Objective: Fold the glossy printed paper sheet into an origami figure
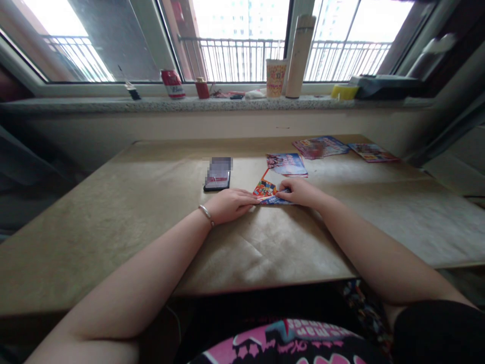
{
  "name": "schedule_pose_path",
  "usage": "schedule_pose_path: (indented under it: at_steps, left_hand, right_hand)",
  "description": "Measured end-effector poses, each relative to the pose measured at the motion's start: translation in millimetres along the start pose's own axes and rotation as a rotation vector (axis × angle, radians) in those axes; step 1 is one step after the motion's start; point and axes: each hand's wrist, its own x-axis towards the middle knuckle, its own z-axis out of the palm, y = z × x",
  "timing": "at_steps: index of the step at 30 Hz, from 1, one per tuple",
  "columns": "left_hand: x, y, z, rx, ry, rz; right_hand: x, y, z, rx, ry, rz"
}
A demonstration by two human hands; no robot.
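Folded paper (pixel 267 188), orange, blue and white, flat on the counter (pixel 151 227) just right of frame centre; its near edge, apparently the long one, runs left to right across the frame. Left hand (pixel 237 205) lies to its left, right hand (pixel 301 193) over its right part; both touch it, so neither is nearer. Left: palm down, fingers straight and side by side, tips on the paper's lower left corner. Right: fingers curled, thumb close to forefinger; cannot tell whether paper is pinched between them or only pressed. Printed sheets (pixel 287 164) just beyond, up-frame; a second pile (pixel 322 146) and a third (pixel 373 152) farther off, upper right. Phone (pixel 219 174) beyond the left hand, long side pointing up-frame. Containers all on the windowsill (pixel 212 105), top of frame: red can (pixel 173 83), small red bottle (pixel 202 88), patterned cup (pixel 276 78) with straw, tall cylinder (pixel 301 55) beside it. Contents not visible in any.
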Motion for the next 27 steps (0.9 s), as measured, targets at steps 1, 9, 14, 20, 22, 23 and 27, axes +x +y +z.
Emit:
schedule_pose_path:
  at_steps: [1, 9, 14, 20, 22, 23, 27]
  left_hand:
    - [0, 0, 0, 0.007, 0.003, -0.001]
    - [1, -1, 3, 0.041, 0.023, 0.005]
    - [2, 2, 4, 0.070, 0.005, -0.048]
    - [3, 4, 4, 0.071, -0.010, -0.054]
    - [3, 4, 4, 0.068, -0.005, -0.047]
    - [3, 5, 5, 0.063, -0.004, -0.041]
    - [3, 5, 8, 0.042, -0.027, -0.010]
  right_hand:
    - [0, 0, 1, -0.013, 0.007, 0.007]
    - [2, 2, 6, -0.014, 0.066, 0.059]
    - [4, 5, 10, -0.014, 0.098, 0.028]
    - [6, 9, 10, -0.023, 0.058, 0.051]
    - [4, 7, 6, -0.057, 0.045, 0.063]
    - [2, 5, 4, -0.096, 0.051, 0.064]
    - [-6, -8, -5, -0.339, 0.155, -0.051]
